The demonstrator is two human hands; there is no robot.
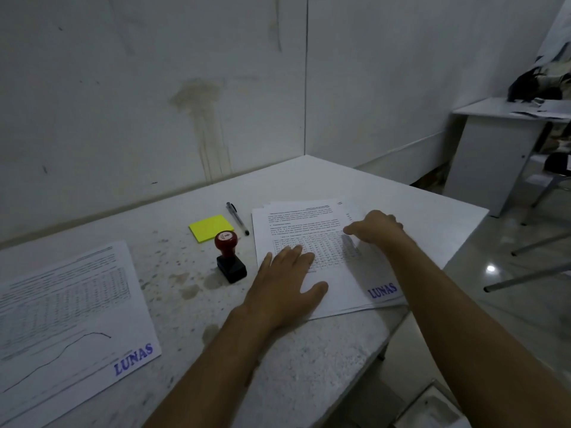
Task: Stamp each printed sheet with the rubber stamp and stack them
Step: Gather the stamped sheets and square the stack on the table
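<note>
A stack of printed sheets [312, 217] lies right of centre on the white table; its top sheet carries a blue "LUNAS" stamp mark [382, 290] at its near right corner. My left hand [285, 281] rests flat on the near left part of that sheet, fingers spread. My right hand [378, 227] lies on the stack's right side, fingers curled down at the paper's edge; whether it pinches a sheet is unclear. The rubber stamp [229, 256], red knob on a black base, stands upright just left of the stack. A single stamped sheet [65, 313] lies at the near left.
A yellow sticky-note pad [210, 227] and a pen [237, 218] lie behind the stamp. The table [309, 366] sits in a wall corner; its right edge drops to the floor. A second desk [500, 143] and chair legs stand at the right.
</note>
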